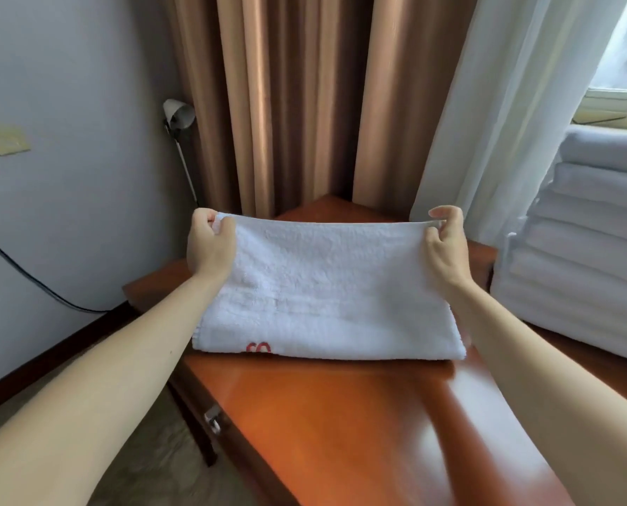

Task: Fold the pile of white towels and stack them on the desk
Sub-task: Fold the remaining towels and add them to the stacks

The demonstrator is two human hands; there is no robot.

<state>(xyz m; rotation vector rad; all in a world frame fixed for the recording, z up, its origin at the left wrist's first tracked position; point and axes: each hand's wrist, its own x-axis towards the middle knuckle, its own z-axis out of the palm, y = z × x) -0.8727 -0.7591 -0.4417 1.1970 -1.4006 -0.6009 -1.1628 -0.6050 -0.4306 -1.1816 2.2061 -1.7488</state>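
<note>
Begins at the near end with bare, glossy worktop (341, 414), both forearms reaching out along its sides. Meets next the white towel (326, 286), folded edge down on the wood, a red mark (259, 347) showing toward the left of that edge. Runs its long axis left to right, square across the line of reach, the cloth rising from the resting fold up and away to the far edge. Pinches that far edge at both corners: left hand (209, 246) with thumb and curled fingers (226, 226) closed on the left corner, right hand (447, 246) with fingers (432, 237) nipped on the right corner and the rest loosely arched above. Holds the edge taut and level, clear of the worktop, equally far out on each side, so neither hand leads. Turns, most likely, on one relation: far edge high and beyond the fold, near fold lower and closer to the body, so drawing both corners down and inward should lay one half on the other. Leaves, off to the right, a stack of folded towels (582, 250) well apart from the hands. Ends with brown curtains (286, 104) behind.
</note>
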